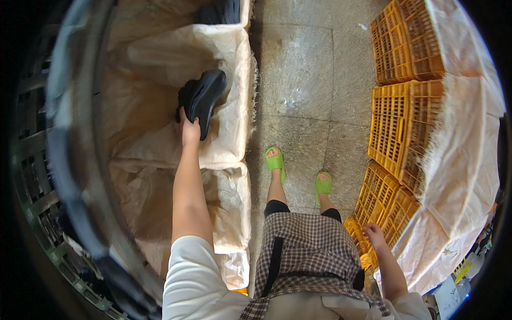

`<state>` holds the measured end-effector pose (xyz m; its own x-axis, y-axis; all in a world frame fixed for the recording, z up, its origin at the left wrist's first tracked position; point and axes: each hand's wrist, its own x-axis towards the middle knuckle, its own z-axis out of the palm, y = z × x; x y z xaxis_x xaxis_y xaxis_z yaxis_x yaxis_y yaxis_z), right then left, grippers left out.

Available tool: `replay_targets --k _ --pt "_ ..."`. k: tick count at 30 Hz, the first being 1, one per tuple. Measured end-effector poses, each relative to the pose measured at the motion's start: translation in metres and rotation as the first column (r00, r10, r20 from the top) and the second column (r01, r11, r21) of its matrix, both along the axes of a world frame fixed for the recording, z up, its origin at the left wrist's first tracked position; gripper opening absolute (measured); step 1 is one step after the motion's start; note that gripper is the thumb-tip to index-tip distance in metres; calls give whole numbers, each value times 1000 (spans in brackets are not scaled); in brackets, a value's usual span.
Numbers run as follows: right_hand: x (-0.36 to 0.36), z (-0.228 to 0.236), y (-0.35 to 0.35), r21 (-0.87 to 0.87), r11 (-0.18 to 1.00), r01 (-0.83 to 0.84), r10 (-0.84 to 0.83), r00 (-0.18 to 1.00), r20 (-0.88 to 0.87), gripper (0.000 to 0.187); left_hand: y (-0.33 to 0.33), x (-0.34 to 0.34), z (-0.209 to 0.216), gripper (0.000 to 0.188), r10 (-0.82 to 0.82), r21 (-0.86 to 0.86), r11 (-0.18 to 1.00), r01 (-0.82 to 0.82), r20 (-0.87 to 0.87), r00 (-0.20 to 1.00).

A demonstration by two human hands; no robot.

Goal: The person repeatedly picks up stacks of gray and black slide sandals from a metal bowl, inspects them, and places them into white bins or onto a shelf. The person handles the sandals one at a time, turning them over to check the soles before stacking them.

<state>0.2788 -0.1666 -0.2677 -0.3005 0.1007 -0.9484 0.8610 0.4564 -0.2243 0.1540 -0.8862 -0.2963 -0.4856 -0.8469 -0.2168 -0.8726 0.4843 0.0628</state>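
Observation:
My left hand [190, 129] reaches out over a crate lined with pale woven sheeting. Its fingers are closed on a pair of black shoes [207, 96], smooth and rubbery, held together with the toes pointing away from me. The cream liner [226, 141] of this crate drapes over its rim, right below the shoes. My right hand [375, 235] hangs low by my side, near the yellow crates on the right. Its fingers are loosely curled in, and nothing shows in them.
More lined crates stand in a row on the left; the far one holds dark items [221, 12]. Yellow plastic crates [389, 125] line the right, partly under white sheeting [458, 144]. Between them runs a stone-tiled floor [298, 85]. A grey-green conveyor-like frame [32, 160] curves along the far left.

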Motion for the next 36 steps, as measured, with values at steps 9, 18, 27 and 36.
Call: replay_targets --k 9,18,27,36 --pt "60 -46 -59 159 982 103 -145 948 282 9 -33 -62 -272 80 -145 -97 983 154 98 985" --pt "41 -66 -115 121 965 235 -264 873 410 8 -21 -4 -374 97 -306 151 943 297 38 951" --pt "36 -65 -119 87 972 218 -235 918 319 11 -37 -39 -282 98 -418 449 865 223 400 815" --pt "-19 -31 -104 -91 993 -75 69 996 -62 16 90 8 -57 64 -210 231 903 362 -496 842"
